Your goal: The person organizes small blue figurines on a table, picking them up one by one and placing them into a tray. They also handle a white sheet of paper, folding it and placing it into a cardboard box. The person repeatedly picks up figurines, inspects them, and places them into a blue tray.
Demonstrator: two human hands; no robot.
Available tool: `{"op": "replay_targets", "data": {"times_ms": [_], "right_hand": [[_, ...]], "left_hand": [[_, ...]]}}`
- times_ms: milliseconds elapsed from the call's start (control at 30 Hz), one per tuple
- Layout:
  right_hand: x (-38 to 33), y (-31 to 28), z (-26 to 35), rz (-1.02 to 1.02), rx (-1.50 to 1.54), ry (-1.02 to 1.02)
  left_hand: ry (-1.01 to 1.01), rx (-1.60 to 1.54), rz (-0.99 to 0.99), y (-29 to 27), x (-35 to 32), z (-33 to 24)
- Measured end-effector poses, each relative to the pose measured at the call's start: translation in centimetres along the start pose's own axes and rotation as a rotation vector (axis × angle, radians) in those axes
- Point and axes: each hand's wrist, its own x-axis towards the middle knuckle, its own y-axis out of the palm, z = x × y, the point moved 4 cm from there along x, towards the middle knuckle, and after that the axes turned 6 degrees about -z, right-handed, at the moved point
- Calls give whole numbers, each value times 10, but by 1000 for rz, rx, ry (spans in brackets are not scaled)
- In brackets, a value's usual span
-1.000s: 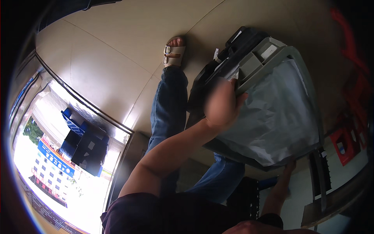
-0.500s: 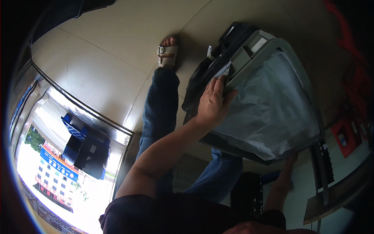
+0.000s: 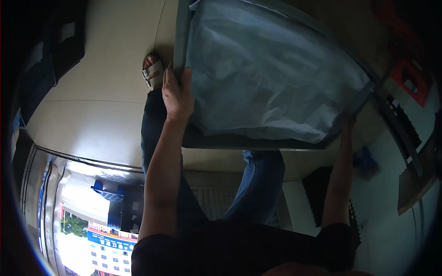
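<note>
A large grey plastic crate fills the upper middle of the view. A thin, crumpled, translucent sheet, like a plastic liner, covers its upper face; what lies beneath is hidden. My left hand clasps the crate's left rim, thumb on the near face and fingers round the outer side. At the near right corner, my right hand is in shadow and holds the edge, its fingers mostly hidden. The crate is held in front of my legs, above the floor.
My sandalled foot is on the tiled floor left of the crate. Dark bins stand at the upper left. A red container and black racks are to the right. A bright doorway opens at lower left.
The crate has turned and come closer, filling more of the view. My left hand has shifted left along with its rim. The black and grey parts along its far side no longer show.
</note>
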Motion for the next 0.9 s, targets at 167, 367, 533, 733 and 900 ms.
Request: {"op": "replay_targets", "data": {"times_ms": [167, 367, 533, 733, 900], "right_hand": [[-99, -15, 89, -53, 34, 243], [-300, -64, 106, 172, -72, 189], [-387, -91, 136, 396, -195, -191], [-322, -100, 193, 467, 359, -410], [-277, -143, 226, 432, 902, -247]], "left_hand": [[145, 187, 50, -11, -4, 11], [9, 465, 315, -114, -81, -25], [-80, 412, 294, -203, -141, -10], [-285, 304, 278, -311, -238, 28], [-517, 570, 268, -402, -299, 9]]}}
